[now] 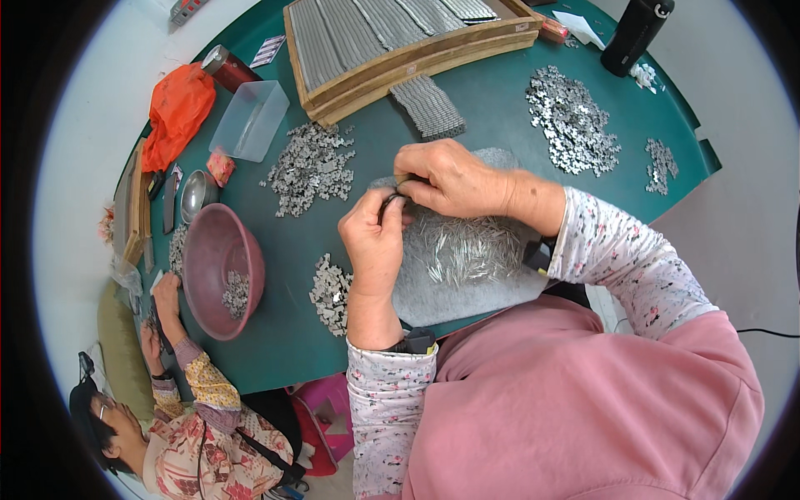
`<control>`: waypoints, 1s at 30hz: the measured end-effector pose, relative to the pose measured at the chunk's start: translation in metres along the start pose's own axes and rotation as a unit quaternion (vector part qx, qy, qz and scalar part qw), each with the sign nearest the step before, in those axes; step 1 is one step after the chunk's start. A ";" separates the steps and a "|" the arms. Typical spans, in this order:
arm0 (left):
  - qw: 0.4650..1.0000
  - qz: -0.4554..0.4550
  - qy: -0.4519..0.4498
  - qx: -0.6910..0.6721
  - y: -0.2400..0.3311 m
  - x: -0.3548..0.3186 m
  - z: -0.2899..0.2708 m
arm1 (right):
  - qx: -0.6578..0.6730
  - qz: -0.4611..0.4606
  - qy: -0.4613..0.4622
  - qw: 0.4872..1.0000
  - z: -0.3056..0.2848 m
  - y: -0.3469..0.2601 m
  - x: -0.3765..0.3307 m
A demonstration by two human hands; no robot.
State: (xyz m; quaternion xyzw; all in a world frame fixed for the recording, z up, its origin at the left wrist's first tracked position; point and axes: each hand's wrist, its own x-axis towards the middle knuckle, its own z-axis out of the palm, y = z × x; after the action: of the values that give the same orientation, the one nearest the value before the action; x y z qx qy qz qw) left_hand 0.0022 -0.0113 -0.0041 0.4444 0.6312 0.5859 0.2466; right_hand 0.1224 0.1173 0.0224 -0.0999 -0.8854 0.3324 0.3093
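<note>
Hands point(375, 242) point(458, 179) over grey mat point(425, 302), table edge point(308, 365) near

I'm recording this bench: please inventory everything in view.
Table: one, green, central
Wooden trays: apparently two, brown, top
Metal strips: several, silver, in trays
Loose strip: one, silver, below trays
Part piles: five or more, silver, tabletop
Cloth: one, grey, lower centre
Pins: many, silver, on cloth
Basin: one, pink, left
Metal bowl: one, silver, left
Box: one, translucent, left
Bag: one, orange, left
Can: one, red, left
Bottle: one, black, upper right
Co-worker: one, patterned clothes, left
Smaller items: several, mixed, edges
Left hand, right hand: one each, centre, contents unclear
</note>
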 end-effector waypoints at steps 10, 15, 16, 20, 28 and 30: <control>0.997 -0.054 -0.015 -0.049 0.004 0.000 -0.002 | -0.116 -0.075 -0.121 0.983 -0.014 -0.013 0.017; 0.994 -0.077 -0.033 -0.070 0.007 -0.002 0.000 | -0.095 -0.055 -0.142 0.984 -0.015 -0.014 0.014; 0.994 -0.071 -0.036 -0.079 0.008 -0.001 0.001 | -0.101 -0.039 -0.138 0.985 -0.015 -0.013 0.014; 0.988 -0.100 -0.007 -0.117 0.012 0.000 -0.001 | -0.095 -0.029 -0.046 0.994 -0.006 -0.017 0.009; 0.969 -0.115 -0.013 -0.216 0.010 0.002 -0.006 | -0.132 -0.079 0.011 0.988 0.006 -0.024 -0.005; 0.967 -0.115 -0.009 -0.227 0.009 0.002 -0.008 | -0.145 -0.105 0.018 0.984 0.009 -0.022 -0.006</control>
State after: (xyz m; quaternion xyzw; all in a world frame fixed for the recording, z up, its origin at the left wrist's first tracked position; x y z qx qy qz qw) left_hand -0.0028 -0.0146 0.0064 0.3070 0.5261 0.6775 0.4122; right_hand 0.1227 0.0937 0.0285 -0.0562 -0.9242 0.1641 0.3402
